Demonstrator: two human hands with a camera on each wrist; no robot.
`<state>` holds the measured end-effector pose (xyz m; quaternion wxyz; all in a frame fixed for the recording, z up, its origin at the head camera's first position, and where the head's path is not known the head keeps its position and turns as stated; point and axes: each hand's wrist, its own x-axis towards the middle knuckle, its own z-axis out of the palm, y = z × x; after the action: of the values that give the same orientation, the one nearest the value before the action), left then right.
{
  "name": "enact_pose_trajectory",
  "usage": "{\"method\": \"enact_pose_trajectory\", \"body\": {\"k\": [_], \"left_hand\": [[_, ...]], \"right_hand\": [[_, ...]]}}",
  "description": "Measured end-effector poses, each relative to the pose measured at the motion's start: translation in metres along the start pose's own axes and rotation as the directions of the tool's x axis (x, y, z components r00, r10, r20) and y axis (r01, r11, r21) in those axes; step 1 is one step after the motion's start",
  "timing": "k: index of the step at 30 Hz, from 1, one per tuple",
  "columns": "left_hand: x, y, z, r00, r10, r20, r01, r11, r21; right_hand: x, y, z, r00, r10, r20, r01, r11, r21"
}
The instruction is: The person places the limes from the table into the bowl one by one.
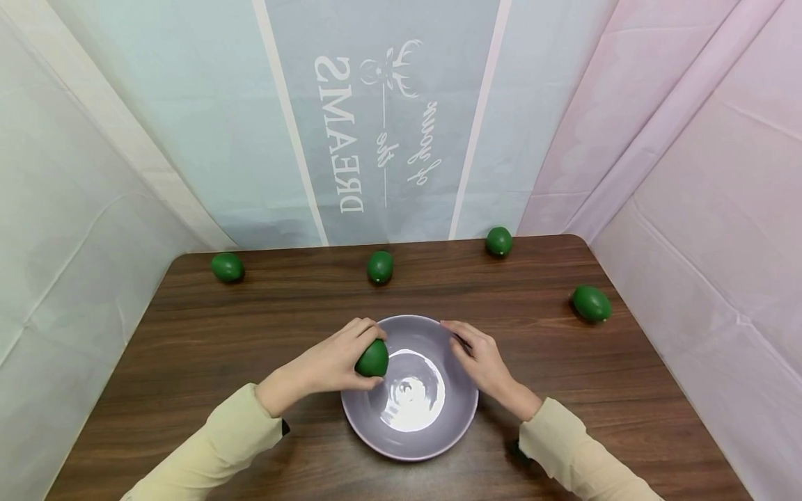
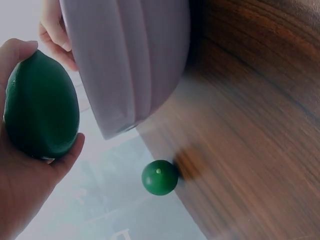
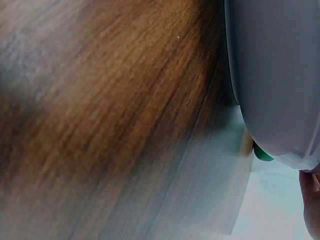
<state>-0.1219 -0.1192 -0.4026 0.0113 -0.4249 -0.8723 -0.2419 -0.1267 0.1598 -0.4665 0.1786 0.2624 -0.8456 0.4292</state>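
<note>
Both forearms (image 1: 200, 445) reach in from the near edge, pale sleeves ending short of the bare wrists! The left hand (image 1: 335, 358) has a proper grip, fingers arched on the far side, thumb on the near. Across from it, the right hand (image 1: 481, 358) angles inward, thumb parted from bent fingers; its own wrist camera catches only a sliver, so it seems, fairly, to be pinching.

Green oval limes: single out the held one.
The green oval lime in the left hand, by the round purple bowl; the other four lie on the brown wood-grain table.
</note>
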Motion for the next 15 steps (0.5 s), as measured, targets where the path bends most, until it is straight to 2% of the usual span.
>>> {"method": "enact_pose_trajectory", "body": {"k": [15], "left_hand": [[0.003,0.004,0.011,0.997,0.05,0.058,-0.051,0.998,0.031]], "right_hand": [[0.001,-0.002,0.0,1.0,0.002,0.0,-0.002,1.0,0.006]]}}
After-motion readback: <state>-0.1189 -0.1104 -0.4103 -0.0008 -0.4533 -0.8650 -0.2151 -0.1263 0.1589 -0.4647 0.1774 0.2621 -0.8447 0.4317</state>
